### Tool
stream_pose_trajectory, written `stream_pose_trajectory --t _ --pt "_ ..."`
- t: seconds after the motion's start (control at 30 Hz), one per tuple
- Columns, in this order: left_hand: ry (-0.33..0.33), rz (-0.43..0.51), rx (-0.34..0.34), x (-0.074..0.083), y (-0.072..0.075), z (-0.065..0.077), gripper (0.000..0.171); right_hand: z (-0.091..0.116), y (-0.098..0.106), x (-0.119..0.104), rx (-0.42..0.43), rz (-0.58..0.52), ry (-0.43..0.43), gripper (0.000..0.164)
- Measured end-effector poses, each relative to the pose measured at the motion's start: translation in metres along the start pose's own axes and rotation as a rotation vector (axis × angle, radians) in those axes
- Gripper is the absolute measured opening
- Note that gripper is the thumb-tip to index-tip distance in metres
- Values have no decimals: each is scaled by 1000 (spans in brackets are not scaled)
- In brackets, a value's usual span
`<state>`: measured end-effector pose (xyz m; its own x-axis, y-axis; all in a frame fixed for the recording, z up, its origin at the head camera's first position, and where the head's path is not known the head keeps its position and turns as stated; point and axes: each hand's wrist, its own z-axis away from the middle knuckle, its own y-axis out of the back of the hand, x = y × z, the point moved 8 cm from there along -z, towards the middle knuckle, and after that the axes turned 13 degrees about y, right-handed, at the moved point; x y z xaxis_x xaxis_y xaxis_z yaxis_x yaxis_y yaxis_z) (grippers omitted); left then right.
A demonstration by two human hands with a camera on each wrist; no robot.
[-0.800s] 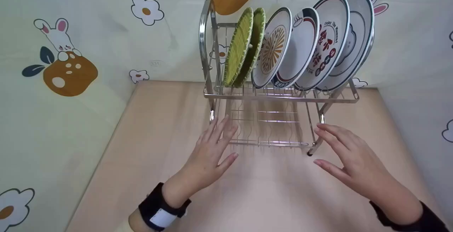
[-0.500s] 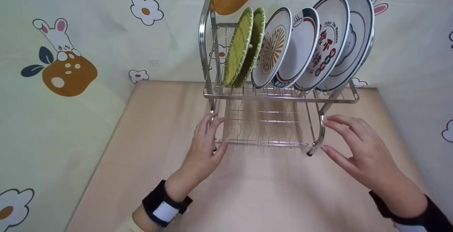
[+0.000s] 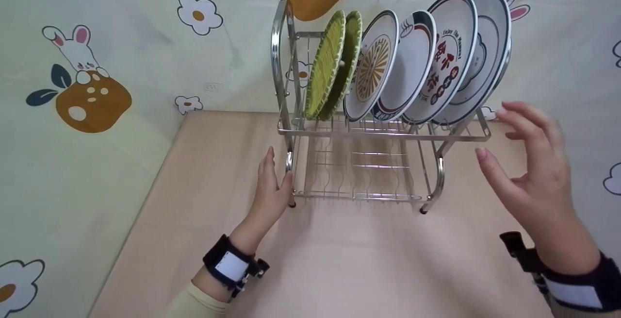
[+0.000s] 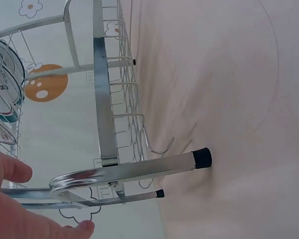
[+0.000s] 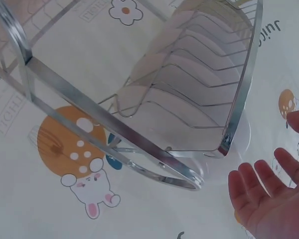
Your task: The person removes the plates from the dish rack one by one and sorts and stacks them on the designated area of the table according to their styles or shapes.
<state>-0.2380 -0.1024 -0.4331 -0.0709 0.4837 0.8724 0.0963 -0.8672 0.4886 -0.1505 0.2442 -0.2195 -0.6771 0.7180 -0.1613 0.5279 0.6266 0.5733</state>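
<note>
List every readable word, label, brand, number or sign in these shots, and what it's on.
"Enjoy The …": round white plate with red characters; last word and the characters too blurred.
"Juic…": white cartoon-print wall covering; word's end unclear.
Grey block lettering, same covering: too faint.
Bottom-rim lettering, round white plate with navy-and-red rim: too small.

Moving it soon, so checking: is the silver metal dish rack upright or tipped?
Upright: the silver metal dish rack stands with black-capped feet on the beige table.
</note>
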Motion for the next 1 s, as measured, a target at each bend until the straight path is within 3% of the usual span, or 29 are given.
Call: stream_pose_trajectory --t 0.1,0.3,0.57,0.7,0.8,1.0 --pt "22 16 -11 -6 -4 -6 63 -9 3 8 9 24 -103 54" --pt "32 70 -18 -9 -11 -10 55 -36 2 9 31 -108 -259 67" --pt "71 198 -60 -9 -15 -12 48 -62 -11 39 -62 -164 -435 71" --pt "78 208 -47 -9 -14 -14 46 -70 -14 51 -132 -156 -536 68" --pt "88 224 -38 -10 -13 -14 44 -75 -16 57 -162 -152 -580 64" --pt "115 255 -32 -15 -13 -14 42 -82 -17 65 -189 -85 -575 57"
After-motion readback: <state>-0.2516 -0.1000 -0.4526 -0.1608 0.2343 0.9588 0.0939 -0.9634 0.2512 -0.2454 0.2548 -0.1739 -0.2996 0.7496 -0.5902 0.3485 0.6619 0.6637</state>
